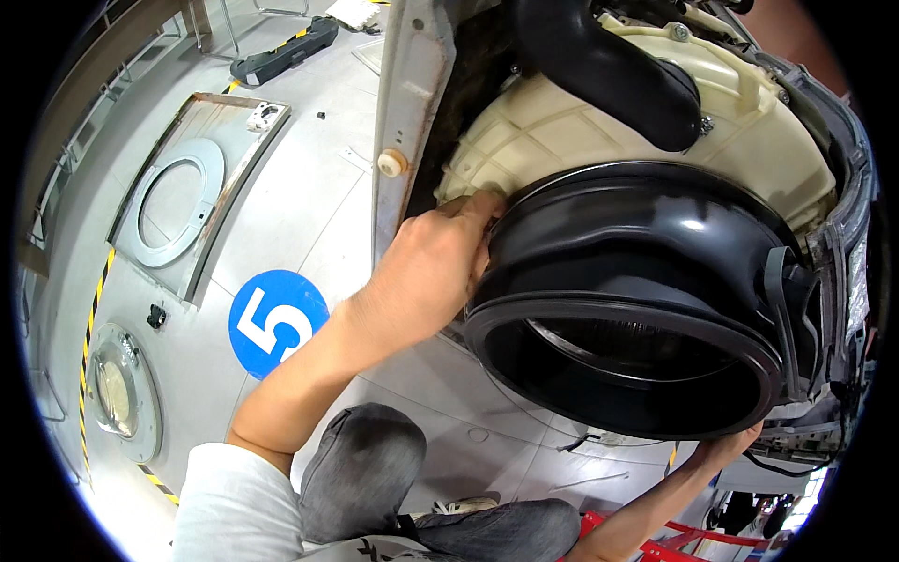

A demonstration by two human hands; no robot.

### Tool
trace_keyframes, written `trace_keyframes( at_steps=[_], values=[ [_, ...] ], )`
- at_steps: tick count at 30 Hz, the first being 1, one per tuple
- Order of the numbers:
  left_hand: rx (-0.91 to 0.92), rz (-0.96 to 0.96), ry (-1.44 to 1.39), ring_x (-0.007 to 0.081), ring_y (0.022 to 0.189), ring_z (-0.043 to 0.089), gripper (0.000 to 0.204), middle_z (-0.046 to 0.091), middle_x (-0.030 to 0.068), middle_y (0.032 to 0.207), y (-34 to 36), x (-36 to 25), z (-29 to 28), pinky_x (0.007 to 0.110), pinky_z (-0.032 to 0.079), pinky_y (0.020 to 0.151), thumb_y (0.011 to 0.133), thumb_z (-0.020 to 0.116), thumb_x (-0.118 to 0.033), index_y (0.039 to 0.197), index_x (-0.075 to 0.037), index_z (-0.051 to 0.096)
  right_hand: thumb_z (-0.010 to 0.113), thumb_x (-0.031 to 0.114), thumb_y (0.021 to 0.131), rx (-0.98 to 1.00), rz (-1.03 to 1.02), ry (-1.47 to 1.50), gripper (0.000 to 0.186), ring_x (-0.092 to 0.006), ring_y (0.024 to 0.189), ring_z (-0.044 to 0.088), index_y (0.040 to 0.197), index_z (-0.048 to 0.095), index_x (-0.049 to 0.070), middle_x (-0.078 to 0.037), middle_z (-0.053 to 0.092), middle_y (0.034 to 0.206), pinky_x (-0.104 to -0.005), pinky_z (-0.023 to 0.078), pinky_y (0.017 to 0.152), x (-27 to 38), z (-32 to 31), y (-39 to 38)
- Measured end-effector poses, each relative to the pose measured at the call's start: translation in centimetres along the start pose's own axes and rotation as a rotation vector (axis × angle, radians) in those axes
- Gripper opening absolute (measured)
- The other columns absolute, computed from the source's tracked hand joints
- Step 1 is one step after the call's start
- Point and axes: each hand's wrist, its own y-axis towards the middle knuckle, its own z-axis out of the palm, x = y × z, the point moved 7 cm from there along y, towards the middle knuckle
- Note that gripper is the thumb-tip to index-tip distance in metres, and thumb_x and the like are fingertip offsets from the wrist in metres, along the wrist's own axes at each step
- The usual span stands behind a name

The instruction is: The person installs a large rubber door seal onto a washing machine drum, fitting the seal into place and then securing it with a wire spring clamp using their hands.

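Note:
A large black rubber door gasket (pixel 637 225) with an oval opening sits on the front of a cream plastic tub (pixel 599 131) in an opened appliance. My left hand (pixel 440 262) is curled at the gasket's upper-left edge, fingertips tucked into the seam by the tub and partly hidden. Low on the right, my right hand (pixel 726 444) touches the underside of the gasket, its fingers mostly hidden. A thick black hose (pixel 618 84) curves over the tub, and a pale metal side panel (pixel 407 112) stands left of it.
On the tiled floor at left lie a metal front panel (pixel 248 159) with a ring, a round glass door (pixel 140 403), a dark tool case (pixel 281 54) and a blue numbered floor marker (pixel 253 347). My bent knees (pixel 365 459) are below. A red metal frame (pixel 670 546) is at lower right.

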Motion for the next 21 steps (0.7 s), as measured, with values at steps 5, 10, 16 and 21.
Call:
trace_keyframes(
  at_steps=[5, 10, 16, 21],
  values=[
    [0.032, -0.059, -0.1, 0.0393, 0.079, 0.063, 0.022, 0.062, 0.025, 0.085, -0.9, 2.2, 1.1, 0.04, 0.05, 0.073, 0.083, 0.058, 0.005, 0.105, 0.005, 0.056, 0.066, 0.003, 0.086, 0.017, 0.005, -0.001, 0.029, -0.0213, 0.091, 0.069, 0.114, 0.063, -0.002, -0.014, 0.069, 0.107, -0.0297, 0.058, 0.082, 0.0, -0.6, -0.2],
    [-0.11, 0.053, -0.067, 0.0381, 0.073, 0.06, 0.022, 0.059, 0.0247, 0.082, -0.7, 2.6, 1.3, 0.04, 0.048, 0.069, 0.081, 0.055, 0.008, 0.103, 0.005, 0.055, 0.066, 0.004, 0.087, 0.021, 0.002, -0.012, 0.025, -0.0213, 0.089, 0.069, 0.111, 0.063, -0.003, -0.014, 0.069, 0.105, -0.0292, 0.059, 0.08, -0.3, -1.0, 0.3],
    [0.053, -0.107, -0.205, 0.037, 0.081, 0.063, 0.027, 0.059, 0.0236, 0.085, -2.1, 4.5, 2.8, 0.04, 0.049, 0.073, 0.077, 0.054, 0.01, 0.103, 0.004, 0.052, 0.066, 0.004, 0.086, 0.02, -0.018, -0.101, 0.026, -0.0219, 0.088, 0.07, 0.111, 0.063, -0.003, -0.014, 0.069, 0.106, -0.03, 0.06, 0.078, -0.4, -2.0, 0.5],
    [0.069, -0.098, -0.239, 0.0374, 0.086, 0.064, 0.033, 0.061, 0.0212, 0.087, -2.2, 5.1, 3.0, 0.04, 0.05, 0.075, 0.076, 0.055, 0.011, 0.108, 0.002, 0.052, 0.066, 0.004, 0.086, 0.008, -0.006, -0.074, 0.027, -0.0226, 0.088, 0.07, 0.111, 0.063, -0.004, -0.015, 0.069, 0.106, -0.0303, 0.06, 0.079, 0.3, 0.0, -0.2]
  ],
)
